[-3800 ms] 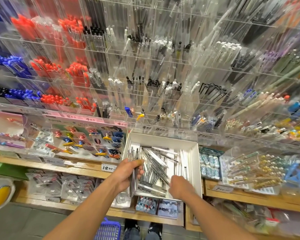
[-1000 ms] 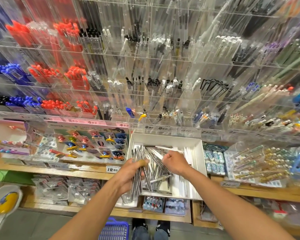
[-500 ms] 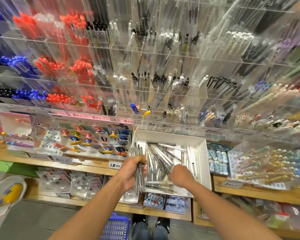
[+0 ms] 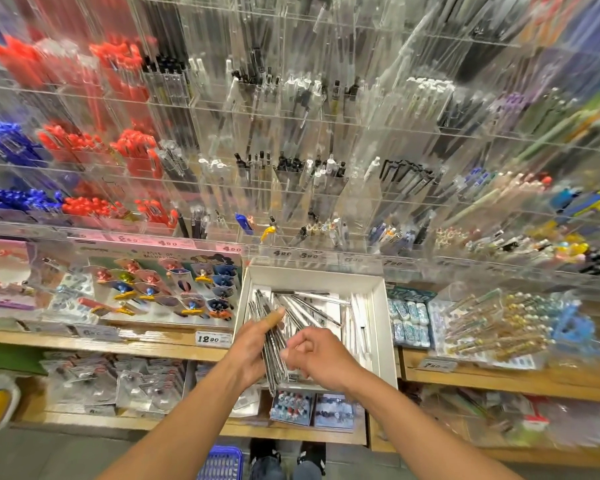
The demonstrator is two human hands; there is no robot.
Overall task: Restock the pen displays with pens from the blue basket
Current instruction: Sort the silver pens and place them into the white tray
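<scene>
There, pens (image 4: 274,344) in left hand (image 4: 248,344)

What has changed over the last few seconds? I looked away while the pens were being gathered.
The right hand has come out of the white box and moved up against the bundle of silver pens, fingers curled. The left hand still grips that bundle over the box's left edge. The blue basket stays on the floor.
</scene>
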